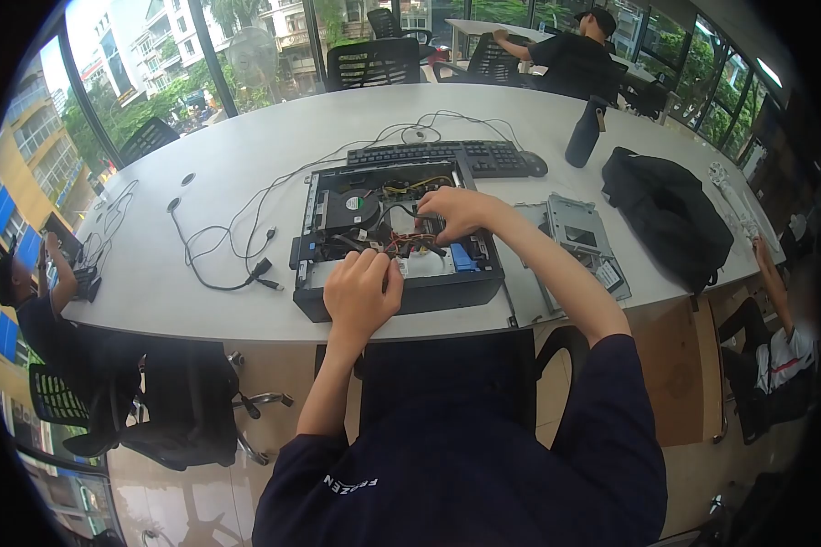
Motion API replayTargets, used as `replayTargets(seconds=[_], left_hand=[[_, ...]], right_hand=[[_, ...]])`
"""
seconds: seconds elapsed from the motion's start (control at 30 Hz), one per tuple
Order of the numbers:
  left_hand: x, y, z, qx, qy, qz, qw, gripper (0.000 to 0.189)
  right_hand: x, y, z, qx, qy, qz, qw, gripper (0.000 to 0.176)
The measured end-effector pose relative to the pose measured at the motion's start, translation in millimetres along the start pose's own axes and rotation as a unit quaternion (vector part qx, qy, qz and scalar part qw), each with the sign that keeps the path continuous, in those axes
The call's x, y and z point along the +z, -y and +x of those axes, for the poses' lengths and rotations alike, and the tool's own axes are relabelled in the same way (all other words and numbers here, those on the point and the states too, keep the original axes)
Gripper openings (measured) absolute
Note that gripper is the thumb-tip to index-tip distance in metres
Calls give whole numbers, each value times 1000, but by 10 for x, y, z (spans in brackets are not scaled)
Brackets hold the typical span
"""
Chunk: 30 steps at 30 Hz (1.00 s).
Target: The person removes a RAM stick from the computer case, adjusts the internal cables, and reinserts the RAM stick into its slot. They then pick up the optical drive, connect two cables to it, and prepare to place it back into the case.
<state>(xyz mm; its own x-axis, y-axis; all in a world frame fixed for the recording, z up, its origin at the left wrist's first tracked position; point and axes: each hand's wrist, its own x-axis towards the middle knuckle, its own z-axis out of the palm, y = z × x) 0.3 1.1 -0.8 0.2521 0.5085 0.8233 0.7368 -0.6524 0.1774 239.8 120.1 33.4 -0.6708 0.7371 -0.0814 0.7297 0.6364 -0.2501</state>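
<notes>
An opened desktop computer case (401, 296) lies on the table in front of me, its inside facing up. My left hand (363, 287) is over its near edge, fingers curled together and tips hidden among dark cables. Reaching in from the right, my right hand (461, 214) has its fingers bent down near the middle of the case; what they pinch, if anything, is hidden. Between the hands runs a bundle of red, yellow and black wires (410, 242). A black cooling fan (348, 208) sits at the left inside, and a blue plastic latch (465, 258) at the right.
Behind the case are a keyboard (447, 157) and a mouse (533, 164). Metal panels (579, 242), a bottle (585, 132) and a black backpack (670, 219) stand to the right. Loose cables (219, 246) lie left. Other people sit around the table and beyond.
</notes>
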Motion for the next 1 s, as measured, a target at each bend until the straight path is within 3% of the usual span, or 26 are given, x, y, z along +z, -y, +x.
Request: replayTargets(seconds=[0.27, 0.53, 1.0], left_hand=[[-2, -4, 2, 0, -2, 4, 1000, 21], [-6, 10, -1, -3, 1, -8, 1000, 19], [-5, 0, 15, 3, -8, -8, 1000, 20]], right_hand=[[-2, -47, 23, -22, 3, 13, 1000, 51], [10, 16, 12, 32, 23, 2, 999, 52], [-25, 62, -10, 40, 34, -15, 999, 54]])
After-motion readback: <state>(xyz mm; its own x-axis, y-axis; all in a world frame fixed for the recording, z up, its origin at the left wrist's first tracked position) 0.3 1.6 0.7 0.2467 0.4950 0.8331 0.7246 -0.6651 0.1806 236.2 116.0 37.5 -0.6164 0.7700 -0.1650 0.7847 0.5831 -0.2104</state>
